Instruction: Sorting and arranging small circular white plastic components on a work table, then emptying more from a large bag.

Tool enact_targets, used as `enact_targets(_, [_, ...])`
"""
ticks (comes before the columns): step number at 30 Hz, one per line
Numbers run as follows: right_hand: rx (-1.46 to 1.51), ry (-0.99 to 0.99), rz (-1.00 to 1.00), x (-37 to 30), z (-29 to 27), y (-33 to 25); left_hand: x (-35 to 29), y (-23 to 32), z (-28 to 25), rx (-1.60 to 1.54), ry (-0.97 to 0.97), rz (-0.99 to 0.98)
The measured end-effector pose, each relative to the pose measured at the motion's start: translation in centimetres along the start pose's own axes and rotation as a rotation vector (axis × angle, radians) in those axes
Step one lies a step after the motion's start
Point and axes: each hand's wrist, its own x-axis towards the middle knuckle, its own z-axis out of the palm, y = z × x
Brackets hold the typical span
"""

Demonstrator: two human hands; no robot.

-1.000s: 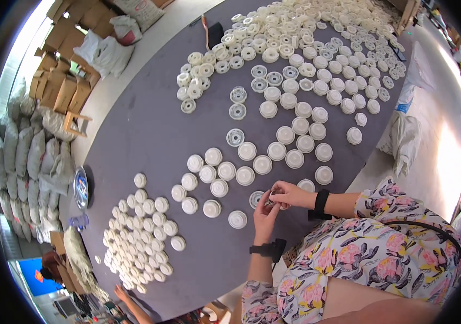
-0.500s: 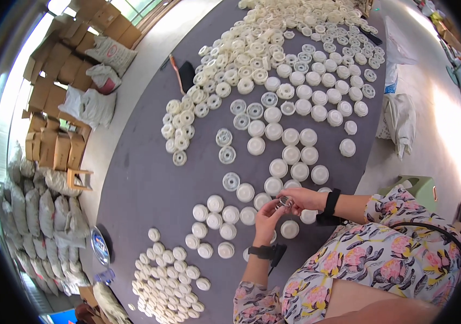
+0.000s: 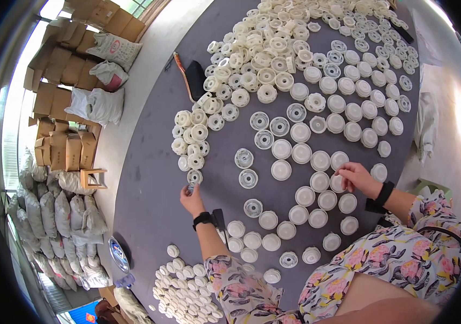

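My left hand [image 3: 191, 201] reaches to the near end of a line of cream plastic rings. Its thumb and fingers close around a small round plastic ring, mostly hidden by the fingertips, beside another ring [image 3: 194, 176] on the table. My right hand [image 3: 359, 178] hovers with bent, parted fingers over a cluster of round white caps [image 3: 327, 200], partly covering one; nothing shows in it. Between the hands are a few clear-and-silver discs [image 3: 248, 179]. Another silver-centred disc [image 3: 288, 260] lies close to my body among white caps.
A large heap of cream rings [image 3: 263, 54] covers the far part of the grey table [image 3: 149, 162]. Small white caps [image 3: 182, 291] are piled at the near left. A black-headed brush [image 3: 194, 78] lies by the left edge. Cardboard boxes [image 3: 60, 102] and sacks [image 3: 52, 216] stand beyond.
My hands were together in front of me, working on a small part; they have separated. The left has moved left to the cream rings, the right to the right over the white caps.
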Motion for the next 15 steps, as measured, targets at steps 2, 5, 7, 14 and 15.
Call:
enact_targets(2, [-0.001,0.039,-0.039,1.0,-1.3,-0.4,1.2,1.8,2.3,0.176,0.026,0.041])
enact_targets(5, [0.001,0.101,-0.093,1.8,-2.0,-1.5,2.0,3.0,4.4,0.438,-0.006,0.073])
enact_targets(7, [-0.072,0.152,-0.129,2.7,-2.5,-2.5,2.7,1.9,5.1,0.518,-0.076,0.07])
enact_targets(14, [-0.834,0.346,-0.539,9.4,-4.6,-5.1,-1.5,2.0,5.0,0.413,-0.234,0.22])
enact_targets(15, [-0.843,0.355,-0.535,10.4,-5.3,-4.9,-3.8,3.0,5.5,0.409,-0.301,0.279])
